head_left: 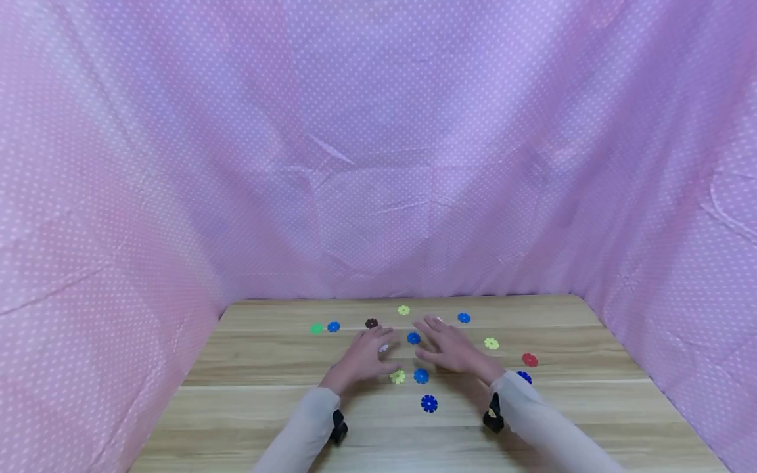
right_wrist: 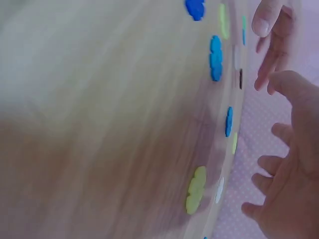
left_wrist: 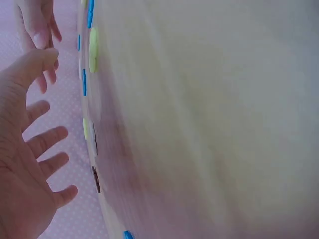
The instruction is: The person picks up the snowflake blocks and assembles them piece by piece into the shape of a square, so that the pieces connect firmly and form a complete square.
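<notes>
"What surrounds the person?"
"Pink dotted cloth [head_left: 378, 164], behind and at both sides of a wood-grain table [head_left: 236, 420]."
"The hands?"
"Left hand [head_left: 363, 355] and right hand [head_left: 455, 349] hover over it, apart, fingers loosely spread."
"And the flower-shaped discs [head_left: 421, 376]?"
"Scattered flat on the wood. A blue disc [head_left: 413, 338] lies between the hands; a whitish disc [head_left: 384, 348], partly hidden, seems to lie below the left fingers."

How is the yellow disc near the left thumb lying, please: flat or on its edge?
Flat: in the head view, the yellow disc shows its round face upward on the table.
</notes>
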Demonstrator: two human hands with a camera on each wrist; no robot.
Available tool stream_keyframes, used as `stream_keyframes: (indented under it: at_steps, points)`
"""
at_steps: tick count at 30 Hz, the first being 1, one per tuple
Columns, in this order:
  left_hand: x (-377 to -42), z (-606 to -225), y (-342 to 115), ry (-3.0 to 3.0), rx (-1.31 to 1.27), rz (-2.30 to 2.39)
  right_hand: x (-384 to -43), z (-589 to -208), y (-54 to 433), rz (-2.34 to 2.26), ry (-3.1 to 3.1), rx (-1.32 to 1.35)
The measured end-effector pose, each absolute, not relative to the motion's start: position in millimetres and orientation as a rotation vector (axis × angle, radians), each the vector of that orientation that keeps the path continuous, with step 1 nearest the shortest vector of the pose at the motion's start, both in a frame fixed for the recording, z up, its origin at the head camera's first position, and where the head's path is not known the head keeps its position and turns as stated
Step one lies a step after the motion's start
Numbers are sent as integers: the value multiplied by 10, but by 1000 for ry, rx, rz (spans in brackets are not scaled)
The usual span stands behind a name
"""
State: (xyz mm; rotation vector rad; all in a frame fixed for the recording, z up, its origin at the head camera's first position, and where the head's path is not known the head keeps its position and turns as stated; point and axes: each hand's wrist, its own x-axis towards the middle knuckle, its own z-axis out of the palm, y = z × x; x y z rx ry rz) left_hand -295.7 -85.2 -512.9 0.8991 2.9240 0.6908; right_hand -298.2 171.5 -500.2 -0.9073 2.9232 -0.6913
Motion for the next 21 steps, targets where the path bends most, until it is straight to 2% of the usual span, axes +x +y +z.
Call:
stream_keyframes:
  at_steps: [8, 21]
  points:
    - [-2829, -5053, -880, 2870, 987, 661, -2805, -4976, 1762, -662, 2791, -1099]
    - [-2782, -5088, -888, 2880, 1021, 525, -2653, -5099, 1817, -340, 2856, -1387]
